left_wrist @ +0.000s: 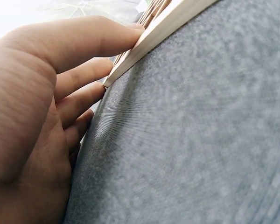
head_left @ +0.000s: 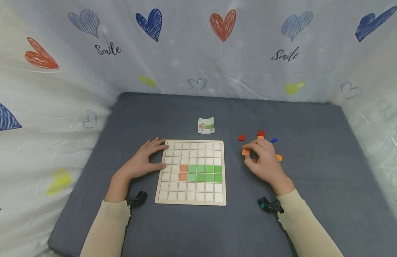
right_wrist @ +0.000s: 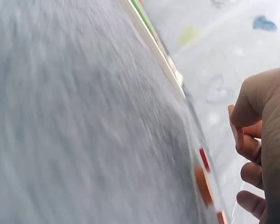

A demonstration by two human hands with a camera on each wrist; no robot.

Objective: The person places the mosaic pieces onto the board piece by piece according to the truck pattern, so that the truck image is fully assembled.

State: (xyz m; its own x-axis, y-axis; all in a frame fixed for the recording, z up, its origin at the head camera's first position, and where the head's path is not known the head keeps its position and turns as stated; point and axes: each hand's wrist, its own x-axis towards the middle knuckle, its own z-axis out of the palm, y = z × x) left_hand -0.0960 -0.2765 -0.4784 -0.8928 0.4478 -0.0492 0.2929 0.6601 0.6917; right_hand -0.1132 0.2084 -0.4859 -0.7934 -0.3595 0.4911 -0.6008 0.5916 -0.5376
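Note:
A wooden grid board [head_left: 190,203] lies on the table, with two orange-red tiles [head_left: 183,172] and two rows of green tiles [head_left: 209,173] in its squares. My left hand [head_left: 141,159] rests at the board's left edge. Thumb and fingertips touch the board's rim [left_wrist: 151,44], the fingers fairly straight. To the right of the board, my right hand [head_left: 266,160] pinches an orange square tile [head_left: 246,152] between thumb and index finger. In the right wrist view this tile [right_wrist: 235,128] appears raised off the table.
Loose pieces lie around the right hand: a red piece [head_left: 241,137], another red piece [head_left: 261,133], a blue piece [head_left: 274,140] and a yellow-orange rounded piece [head_left: 279,157]. Behind the board sits a small picture card [head_left: 206,125]. A heart-patterned sheet [head_left: 185,53] hangs beyond the grey table.

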